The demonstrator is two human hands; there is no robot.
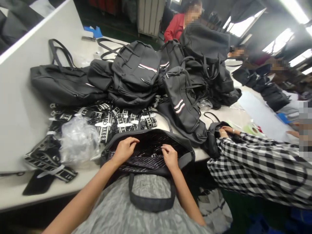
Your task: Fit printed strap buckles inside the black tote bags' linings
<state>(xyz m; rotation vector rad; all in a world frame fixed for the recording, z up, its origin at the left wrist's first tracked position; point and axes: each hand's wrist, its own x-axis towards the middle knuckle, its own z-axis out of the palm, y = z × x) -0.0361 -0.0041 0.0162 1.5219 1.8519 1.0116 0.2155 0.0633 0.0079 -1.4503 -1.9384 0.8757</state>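
Note:
A black bag [191,159] lies open at the table's front edge against my body, its dark printed lining [143,162] showing and its carry handle [152,203] hanging over my lap. My left hand [124,150] is over the left side of the opening, fingers half bent with a small gap between thumb and fingertips. Across from it, my right hand [170,156] is over the right side, fingers loosely curled and apart. I see nothing held in either hand. The depth of the bag is in dark shadow.
Black backpacks [136,68] are piled behind the bag. To the left lie bundled lettered straps [103,125], a clear plastic heap [79,139] and a black phone-like slab [39,183]. A white partition [26,97] bounds that side. At right, a co-worker's checkered sleeve [234,149] reaches to another black bag [212,143].

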